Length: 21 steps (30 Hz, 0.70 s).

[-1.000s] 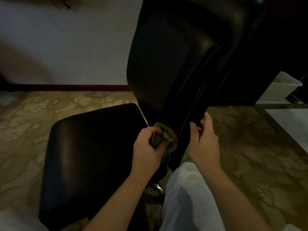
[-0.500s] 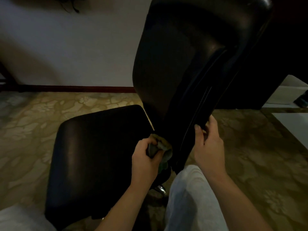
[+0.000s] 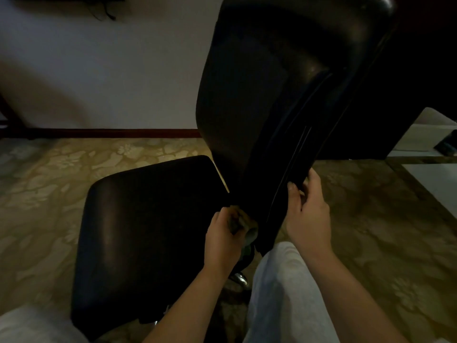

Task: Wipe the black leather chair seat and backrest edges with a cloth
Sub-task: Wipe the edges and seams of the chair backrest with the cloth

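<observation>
Black leather is facing me: the seat [image 3: 148, 219] is lying low to my left and the backrest [image 3: 259, 95] is rising in front. My left hand [image 3: 222, 240] is gripping the bunched cloth [image 3: 243, 225], fingers curled round it, pressing it against the backrest's lower edge just above the seat's rear corner. My right hand [image 3: 309, 211] is clasping the opposite edge, thumb in front, steadying the chair. I am judging that firm, even pressure along the seam, with the right hand bracing against any swivel, is what this calls for.
</observation>
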{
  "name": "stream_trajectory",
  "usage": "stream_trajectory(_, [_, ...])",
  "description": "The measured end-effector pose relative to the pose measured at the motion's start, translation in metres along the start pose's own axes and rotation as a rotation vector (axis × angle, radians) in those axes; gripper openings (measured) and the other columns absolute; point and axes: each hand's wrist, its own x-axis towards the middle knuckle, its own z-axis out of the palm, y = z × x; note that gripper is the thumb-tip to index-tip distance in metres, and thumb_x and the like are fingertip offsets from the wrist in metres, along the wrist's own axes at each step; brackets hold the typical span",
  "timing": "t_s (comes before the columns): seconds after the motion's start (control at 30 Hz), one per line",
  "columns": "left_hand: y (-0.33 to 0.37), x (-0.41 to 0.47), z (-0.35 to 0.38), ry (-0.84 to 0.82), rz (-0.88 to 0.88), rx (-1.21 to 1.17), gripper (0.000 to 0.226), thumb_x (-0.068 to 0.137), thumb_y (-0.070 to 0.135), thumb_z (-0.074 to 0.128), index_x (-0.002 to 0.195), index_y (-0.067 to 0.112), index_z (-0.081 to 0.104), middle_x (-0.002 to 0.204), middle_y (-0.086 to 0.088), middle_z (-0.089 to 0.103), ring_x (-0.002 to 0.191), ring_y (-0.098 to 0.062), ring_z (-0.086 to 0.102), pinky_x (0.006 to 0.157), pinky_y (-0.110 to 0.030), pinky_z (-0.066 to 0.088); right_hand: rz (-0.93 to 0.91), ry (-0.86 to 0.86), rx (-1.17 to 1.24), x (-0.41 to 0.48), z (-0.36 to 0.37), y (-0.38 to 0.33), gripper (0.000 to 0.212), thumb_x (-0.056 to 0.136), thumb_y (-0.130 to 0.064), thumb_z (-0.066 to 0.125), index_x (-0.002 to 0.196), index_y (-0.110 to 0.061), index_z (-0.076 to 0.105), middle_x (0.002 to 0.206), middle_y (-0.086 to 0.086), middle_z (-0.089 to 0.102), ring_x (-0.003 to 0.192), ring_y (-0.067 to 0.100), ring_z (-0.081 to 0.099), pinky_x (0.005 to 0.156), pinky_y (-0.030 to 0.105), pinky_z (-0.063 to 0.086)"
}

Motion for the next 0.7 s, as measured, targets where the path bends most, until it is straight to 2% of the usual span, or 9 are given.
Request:
stream_trajectory(0.1, [-0.015, -0.014, -0.002, 0.011, -0.05, -0.015, 0.024, 0.085, 0.015, 0.075, 0.1, 0.027, 0.06, 0.102, 0.011, 0.057, 0.093, -0.005, 0.059, 0.079, -0.033, 0.056, -0.01, -0.008, 0.01, -0.003, -0.001, -0.002, 0.042, 0.102, -0.032, 0.044, 0.143, -0.037, 0.035, 0.101, -0.034, 0.054, 0.087, -0.025, 0.053, 0.067, 0.0, 0.043])
stream_trajectory(0.27, [-0.007, -0.024, 0.004, 0.09, 0.02, -0.121, 0.033, 0.082, 0.009, 0.078, 0.093, 0.034, 0.059, 0.1, 0.008, 0.061, 0.093, -0.003, 0.061, 0.076, -0.017, 0.051, -0.025, 0.002, 0.009, -0.009, 0.001, -0.003, 0.044, 0.102, -0.031, 0.044, 0.144, -0.035, 0.035, 0.103, -0.036, 0.054, 0.093, -0.022, 0.054, 0.072, 0.0, 0.043])
stream_trajectory(0.4, [0.008, -0.015, 0.007, 0.115, 0.054, -0.216, 0.032, 0.084, 0.007, 0.075, 0.092, 0.032, 0.057, 0.103, 0.004, 0.061, 0.096, -0.008, 0.063, 0.078, -0.026, 0.056, -0.027, 0.007, -0.015, -0.015, 0.001, -0.002, 0.045, 0.102, -0.035, 0.043, 0.144, -0.04, 0.031, 0.111, -0.022, 0.063, 0.095, -0.008, 0.062, 0.069, 0.004, 0.046])
stream_trajectory(0.5, [-0.001, -0.016, 0.013, 0.101, -0.004, -0.232, 0.031, 0.085, 0.009, 0.075, 0.09, 0.034, 0.057, 0.101, 0.003, 0.062, 0.092, -0.009, 0.064, 0.074, -0.028, 0.057, -0.036, -0.006, -0.005, -0.015, -0.001, -0.004, 0.046, 0.102, -0.032, 0.044, 0.146, -0.037, 0.032, 0.104, -0.03, 0.059, 0.092, -0.018, 0.058, 0.068, 0.002, 0.045])
stream_trajectory(0.57, [-0.013, -0.019, 0.018, 0.082, -0.069, -0.167, 0.029, 0.084, 0.013, 0.075, 0.09, 0.036, 0.058, 0.098, 0.006, 0.063, 0.09, -0.008, 0.064, 0.073, -0.024, 0.055, -0.039, -0.015, 0.009, -0.015, -0.002, -0.005, 0.045, 0.102, -0.029, 0.045, 0.146, -0.033, 0.034, 0.102, -0.035, 0.055, 0.089, -0.022, 0.056, 0.068, 0.002, 0.044])
stream_trajectory(0.7, [-0.035, -0.03, 0.019, 0.085, -0.179, -0.076, 0.026, 0.087, 0.014, 0.074, 0.088, 0.034, 0.057, 0.093, 0.009, 0.062, 0.088, -0.007, 0.063, 0.071, -0.015, 0.051, -0.045, -0.014, 0.011, -0.015, -0.004, -0.004, 0.044, 0.102, -0.029, 0.045, 0.145, -0.034, 0.035, 0.103, -0.034, 0.056, 0.092, -0.022, 0.055, 0.07, 0.0, 0.042])
